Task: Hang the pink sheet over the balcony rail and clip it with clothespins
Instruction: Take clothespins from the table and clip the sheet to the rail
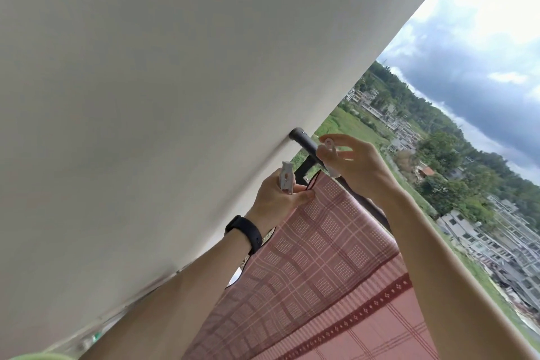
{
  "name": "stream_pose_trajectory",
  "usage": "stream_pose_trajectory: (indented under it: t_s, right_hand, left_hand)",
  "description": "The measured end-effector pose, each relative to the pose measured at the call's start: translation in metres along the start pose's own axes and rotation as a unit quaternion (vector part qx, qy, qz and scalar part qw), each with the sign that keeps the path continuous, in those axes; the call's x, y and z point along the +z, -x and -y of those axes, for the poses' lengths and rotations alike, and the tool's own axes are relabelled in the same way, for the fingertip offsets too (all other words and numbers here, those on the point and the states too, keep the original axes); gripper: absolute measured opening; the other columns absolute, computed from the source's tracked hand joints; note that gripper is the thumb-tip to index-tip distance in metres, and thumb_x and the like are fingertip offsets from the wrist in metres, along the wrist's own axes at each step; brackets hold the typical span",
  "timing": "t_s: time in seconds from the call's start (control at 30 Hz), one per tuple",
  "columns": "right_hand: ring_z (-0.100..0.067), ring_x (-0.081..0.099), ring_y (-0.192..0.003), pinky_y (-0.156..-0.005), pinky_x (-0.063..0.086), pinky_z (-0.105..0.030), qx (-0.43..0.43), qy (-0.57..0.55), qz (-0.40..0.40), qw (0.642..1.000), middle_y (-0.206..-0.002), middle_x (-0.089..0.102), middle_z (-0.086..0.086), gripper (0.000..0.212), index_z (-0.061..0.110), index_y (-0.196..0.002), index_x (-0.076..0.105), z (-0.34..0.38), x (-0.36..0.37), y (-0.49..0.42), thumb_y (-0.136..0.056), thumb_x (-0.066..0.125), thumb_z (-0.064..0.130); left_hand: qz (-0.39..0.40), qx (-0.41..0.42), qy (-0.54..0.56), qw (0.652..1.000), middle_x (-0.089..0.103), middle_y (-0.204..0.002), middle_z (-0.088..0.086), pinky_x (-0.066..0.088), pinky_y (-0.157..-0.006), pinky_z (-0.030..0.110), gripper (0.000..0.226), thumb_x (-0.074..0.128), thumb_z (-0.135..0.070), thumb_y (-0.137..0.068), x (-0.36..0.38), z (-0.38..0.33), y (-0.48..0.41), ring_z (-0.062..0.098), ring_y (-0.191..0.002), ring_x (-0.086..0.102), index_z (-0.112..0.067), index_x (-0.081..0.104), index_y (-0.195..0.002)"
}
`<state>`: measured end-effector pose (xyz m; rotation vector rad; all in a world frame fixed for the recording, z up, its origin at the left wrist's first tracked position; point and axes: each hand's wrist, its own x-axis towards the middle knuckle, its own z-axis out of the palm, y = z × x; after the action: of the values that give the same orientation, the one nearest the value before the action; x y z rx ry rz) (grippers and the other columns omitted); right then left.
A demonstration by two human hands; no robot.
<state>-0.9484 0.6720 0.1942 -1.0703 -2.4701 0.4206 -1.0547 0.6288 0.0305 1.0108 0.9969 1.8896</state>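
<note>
The pink sheet [327,245] lies draped over the dark rail [306,145], which runs into the white wall [146,82]. The left hand [280,199] pinches the sheet's corner and clasps a white clothespin [286,178] sticking up from its fist. Just beyond it, the right hand [359,166] grips a second clothespin [330,155] at the rail, fingers loosely spread. A black wristband [244,232] circles the left wrist.
</note>
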Motion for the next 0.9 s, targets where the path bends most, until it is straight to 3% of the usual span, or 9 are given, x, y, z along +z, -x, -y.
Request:
stream_pose_trajectory:
  t_s: [0.13, 0.2, 0.3, 0.37, 0.5, 0.6, 0.67, 0.83, 0.9]
  right_hand:
    - [0.016, 0.064, -0.083, -0.072, 0.044, -0.013, -0.004, -0.051, -0.013, 0.999, -0.091, 0.074, 0.023, 0.02, 0.045, -0.109, 0.07, 0.006, -0.002, -0.002, -0.089, 0.069, 0.046]
    - [0.011, 0.067, -0.083, -0.078, 0.053, -0.018, -0.019, -0.054, -0.024, 0.998, -0.087, 0.074, 0.027, 0.011, 0.047, -0.092, 0.071, 0.008, -0.002, -0.004, -0.086, 0.074, 0.039]
    - [0.005, 0.07, -0.079, -0.072, 0.058, -0.015, -0.045, -0.028, -0.05, 0.997, -0.082, 0.074, 0.026, 0.014, 0.047, -0.086, 0.075, 0.015, 0.002, -0.005, -0.084, 0.077, 0.034]
    - [0.003, 0.07, -0.078, -0.063, 0.056, -0.011, -0.062, -0.021, -0.074, 0.995, -0.078, 0.074, 0.027, 0.018, 0.05, -0.084, 0.075, 0.019, 0.006, -0.005, -0.084, 0.077, 0.031]
    - [0.006, 0.07, -0.08, -0.064, 0.055, -0.01, -0.074, -0.033, -0.092, 0.993, -0.079, 0.073, 0.027, 0.016, 0.045, -0.084, 0.077, 0.022, 0.015, -0.01, -0.083, 0.077, 0.029]
    - [0.014, 0.065, -0.071, -0.056, 0.046, -0.002, -0.05, 0.01, -0.029, 0.998, -0.077, 0.074, 0.026, 0.017, 0.049, -0.079, 0.075, 0.023, 0.023, -0.011, -0.082, 0.079, 0.033]
    - [0.012, 0.064, -0.071, -0.06, 0.047, -0.007, -0.022, 0.056, 0.005, 0.998, -0.077, 0.073, 0.026, 0.015, 0.05, -0.079, 0.076, 0.023, 0.028, -0.013, -0.081, 0.08, 0.036]
    - [0.009, 0.055, -0.049, -0.04, 0.036, -0.007, 0.004, 0.132, 0.088, 0.987, -0.069, 0.071, 0.022, 0.012, 0.045, -0.078, 0.078, 0.019, 0.038, -0.012, -0.082, 0.078, 0.034]
    - [0.014, 0.055, -0.049, -0.04, 0.035, -0.005, 0.012, 0.151, 0.119, 0.981, -0.064, 0.069, 0.025, 0.011, 0.046, -0.077, 0.075, 0.016, 0.036, -0.011, -0.084, 0.077, 0.037]
  left_hand:
    - [-0.028, 0.002, -0.019, 0.999, 0.074, -0.079, -0.017, 0.048, -0.073, 0.024, 0.041, 0.088, -0.024, -0.071, -0.003, -0.004, 0.002, -0.001, -0.075, 0.069, -0.027, 0.05, -0.087]
    - [-0.034, 0.001, -0.03, 0.999, 0.074, -0.081, -0.017, 0.051, -0.078, 0.031, 0.042, 0.088, -0.026, -0.072, -0.004, -0.005, 0.003, 0.001, -0.077, 0.069, -0.028, 0.05, -0.089]
    - [-0.031, 0.005, -0.039, 0.999, 0.073, -0.078, -0.011, 0.057, -0.083, 0.043, 0.038, 0.086, -0.025, -0.075, -0.003, -0.005, 0.005, 0.007, -0.077, 0.07, -0.023, 0.05, -0.09]
    - [-0.03, 0.01, -0.041, 0.999, 0.073, -0.078, -0.008, 0.059, -0.081, 0.042, 0.036, 0.084, -0.025, -0.078, -0.003, -0.005, 0.007, 0.006, -0.074, 0.07, -0.021, 0.05, -0.09]
    - [-0.028, 0.009, -0.042, 0.999, 0.072, -0.076, -0.009, 0.058, -0.08, 0.039, 0.035, 0.083, -0.023, -0.079, -0.006, -0.002, 0.008, 0.004, -0.073, 0.069, -0.022, 0.05, -0.09]
    - [-0.031, 0.004, -0.034, 0.999, 0.073, -0.078, -0.011, 0.058, -0.079, 0.032, 0.035, 0.083, -0.021, -0.079, -0.006, -0.002, 0.011, 0.001, -0.073, 0.069, -0.023, 0.051, -0.096]
    - [-0.03, -0.002, -0.026, 0.999, 0.073, -0.078, -0.013, 0.057, -0.08, 0.032, 0.036, 0.083, -0.021, -0.079, -0.007, -0.003, 0.013, 0.002, -0.075, 0.07, -0.024, 0.053, -0.099]
    - [-0.034, -0.021, 0.0, 0.999, 0.076, -0.086, -0.005, 0.057, -0.087, 0.047, 0.04, 0.083, -0.017, -0.077, -0.009, -0.002, 0.015, 0.013, -0.086, 0.072, -0.02, 0.056, -0.106]
    - [-0.038, -0.027, 0.01, 0.999, 0.077, -0.087, -0.003, 0.055, -0.088, 0.051, 0.04, 0.084, -0.016, -0.076, -0.01, 0.0, 0.016, 0.017, -0.088, 0.072, -0.017, 0.055, -0.104]
